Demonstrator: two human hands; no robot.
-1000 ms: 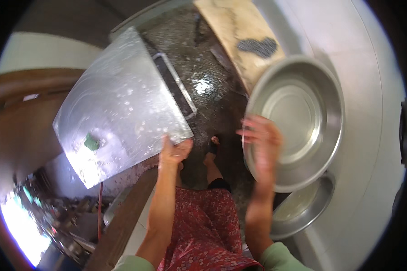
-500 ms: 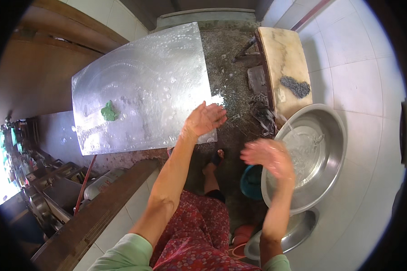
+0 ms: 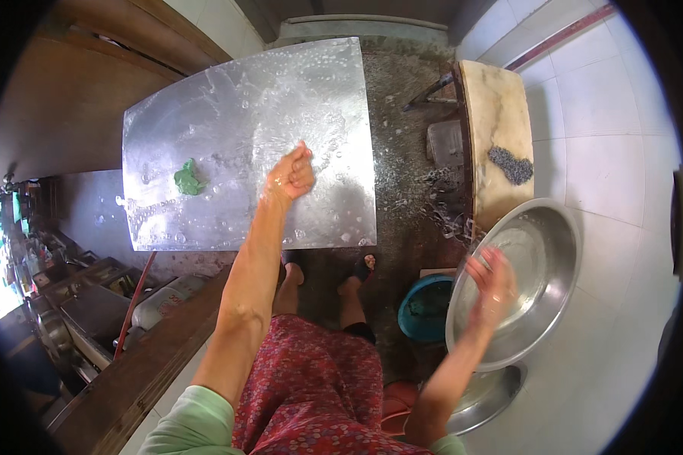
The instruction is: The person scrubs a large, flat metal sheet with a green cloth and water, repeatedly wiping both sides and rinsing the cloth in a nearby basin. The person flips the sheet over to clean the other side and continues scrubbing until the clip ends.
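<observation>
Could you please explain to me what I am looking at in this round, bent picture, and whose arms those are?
There is no machine here. A person wears a wide fisheye camera on the head that looks down, so the arms rising from the lower edge are their own, and straight edges bend toward the rim.

The left hand is closed and rests on a large wet metal sheet, where a small green scrap also lies. The right hand, blurred by motion, is at the rim of a big metal basin; whether it grips the basin, I cannot tell. A second basin lies below it, a teal tub beside it. Farther off stands a pale slab with a grey scourer on it.
</observation>
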